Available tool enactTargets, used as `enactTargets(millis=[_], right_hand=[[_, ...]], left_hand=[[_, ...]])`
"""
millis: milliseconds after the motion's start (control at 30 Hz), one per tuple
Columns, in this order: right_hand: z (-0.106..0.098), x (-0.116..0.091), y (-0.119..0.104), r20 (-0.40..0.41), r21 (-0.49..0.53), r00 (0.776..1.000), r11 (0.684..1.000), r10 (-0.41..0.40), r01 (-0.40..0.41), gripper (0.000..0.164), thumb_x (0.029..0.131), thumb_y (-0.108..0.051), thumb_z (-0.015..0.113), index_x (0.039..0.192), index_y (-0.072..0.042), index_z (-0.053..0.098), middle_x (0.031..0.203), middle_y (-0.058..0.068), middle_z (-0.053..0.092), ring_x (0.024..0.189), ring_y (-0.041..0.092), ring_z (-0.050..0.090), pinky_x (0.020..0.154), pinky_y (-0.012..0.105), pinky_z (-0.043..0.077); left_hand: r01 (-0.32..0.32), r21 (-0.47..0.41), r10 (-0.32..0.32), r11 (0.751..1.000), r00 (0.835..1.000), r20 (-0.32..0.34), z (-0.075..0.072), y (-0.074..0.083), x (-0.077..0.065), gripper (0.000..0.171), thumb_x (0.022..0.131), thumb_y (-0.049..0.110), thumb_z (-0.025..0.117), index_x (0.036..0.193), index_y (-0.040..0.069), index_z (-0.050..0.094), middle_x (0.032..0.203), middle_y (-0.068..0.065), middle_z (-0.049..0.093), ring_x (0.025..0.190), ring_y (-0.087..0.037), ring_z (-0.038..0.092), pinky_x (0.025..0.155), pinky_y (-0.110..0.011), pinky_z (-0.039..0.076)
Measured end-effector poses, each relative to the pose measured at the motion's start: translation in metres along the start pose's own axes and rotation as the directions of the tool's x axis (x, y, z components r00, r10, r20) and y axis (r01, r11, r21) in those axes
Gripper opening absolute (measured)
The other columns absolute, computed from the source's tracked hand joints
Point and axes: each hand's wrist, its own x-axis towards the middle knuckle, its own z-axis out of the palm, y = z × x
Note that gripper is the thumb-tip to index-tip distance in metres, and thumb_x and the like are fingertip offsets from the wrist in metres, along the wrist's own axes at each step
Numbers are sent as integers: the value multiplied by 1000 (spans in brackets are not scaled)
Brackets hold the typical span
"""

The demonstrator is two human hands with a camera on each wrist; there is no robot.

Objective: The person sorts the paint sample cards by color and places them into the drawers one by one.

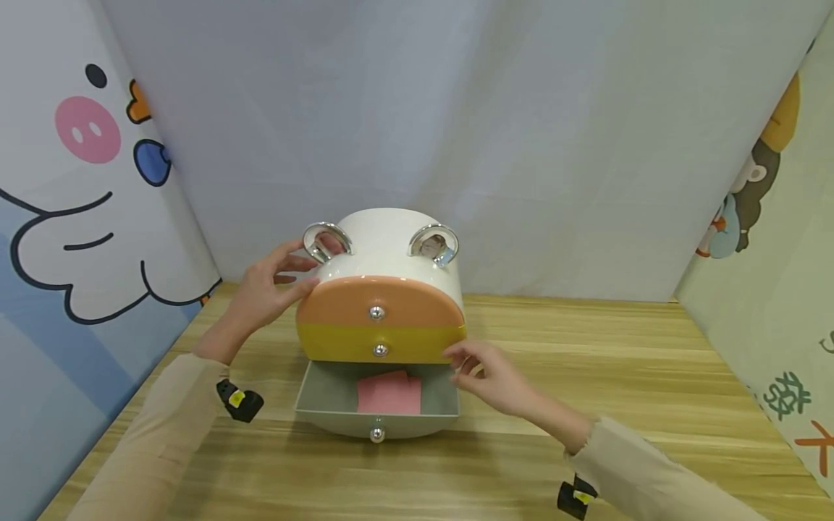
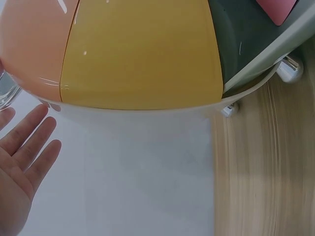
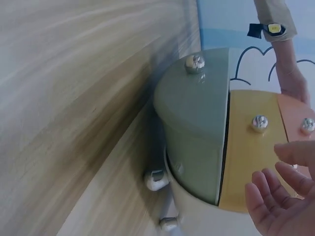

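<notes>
A small drawer cabinet [image 1: 389, 242] with a white body and two silver ring-shaped ears stands on the table. Its orange drawer [image 1: 417, 300] and yellow drawer [image 1: 417, 344] are closed. The grey-green bottom drawer [image 1: 332, 422] is pulled out, and pink paper-like pieces [image 1: 389, 396] lie inside it. My left hand [image 1: 262, 291] is at the cabinet's upper left side, thumb at the orange drawer's edge and fingers spread behind the left ear. Beside the lower right corner, my right hand [image 1: 494, 378] has loosely bent fingers and holds nothing.
The wooden table [image 1: 586, 362] runs back to a pale grey cloth [image 1: 554, 145]. Printed panels with cartoon figures close in the left and right sides. Silver ball feet [image 3: 156, 180] show under the cabinet in the right wrist view.
</notes>
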Motion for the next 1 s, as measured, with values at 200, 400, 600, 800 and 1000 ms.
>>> enactTargets(millis=[200,400,600,800,1000], right_hand=[[15,-14,-15,-14,109,999,993,37,-35,24,82,-12,67,102,0,61,87,10,58,77,9,56,62,24,51],[46,-32,-25,-11,202,1000,979,24,-21,25,81,-17,68,100,-2,61,88,12,59,75,5,54,60,22,51],[74,-42,-22,-8,283,999,958,48,-44,25,81,-17,68,100,-1,61,85,10,61,73,3,55,58,21,50],[97,-41,-15,-28,286,989,949,142,-128,21,81,-16,68,97,-4,62,83,3,62,73,3,55,62,20,50],[116,-32,-12,-73,231,992,969,102,-82,19,81,-15,68,97,-5,62,81,0,63,71,2,55,63,19,51]], left_hand=[[0,-6,0,1000,1000,-2,-1,1,-1,55,84,10,63,134,4,40,107,-20,62,101,-36,58,83,-54,46],[11,1,-11,1000,1000,0,0,0,-1,56,85,11,63,135,4,40,107,-20,62,102,-36,58,83,-53,47],[5,8,-5,1000,1000,3,0,1,0,55,85,12,63,135,5,40,107,-20,62,101,-35,58,83,-53,47],[-6,-5,6,1000,1000,-2,0,1,0,55,84,10,63,134,2,40,107,-21,62,101,-37,58,82,-54,47],[2,-6,-2,1000,1000,-1,0,0,0,56,84,10,63,134,3,40,108,-21,62,102,-36,57,83,-53,47]])
